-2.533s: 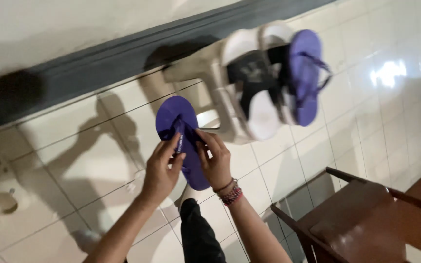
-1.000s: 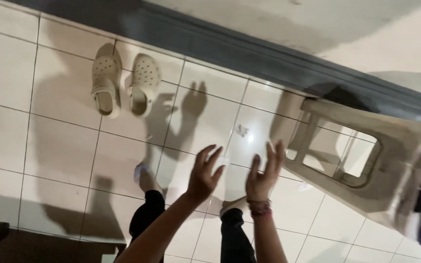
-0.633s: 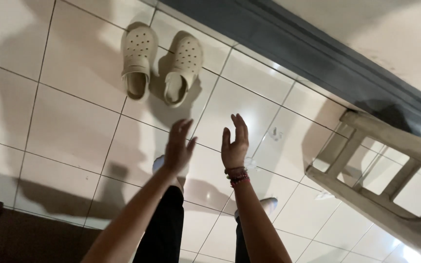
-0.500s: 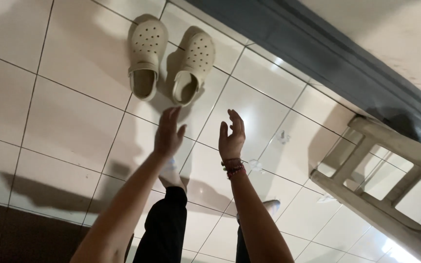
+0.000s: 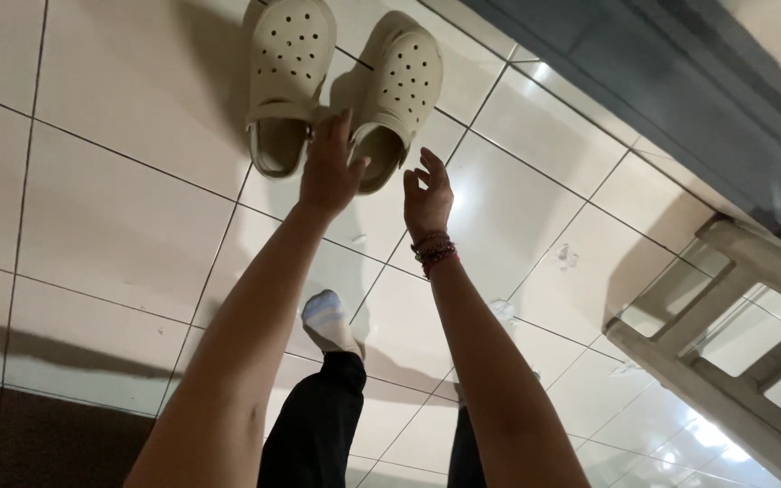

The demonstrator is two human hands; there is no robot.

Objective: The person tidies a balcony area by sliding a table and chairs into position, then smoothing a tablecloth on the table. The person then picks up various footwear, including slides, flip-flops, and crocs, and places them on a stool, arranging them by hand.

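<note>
Partly hiding the clogs [image 5: 345, 81] — both hands [image 5: 329, 172], empty.

Both forearms bare, no sleeves. Left hand [image 5: 329, 172] bare, no rings or bands visible. Right hand [image 5: 428, 194] bare; right wrist carries stacked beaded bracelets [image 5: 433, 252], dark red and pink with darker strands. Legs in black trousers [image 5: 316, 434]. One foot in white sock [image 5: 327, 321] with faint pale-blue stripes.
</note>
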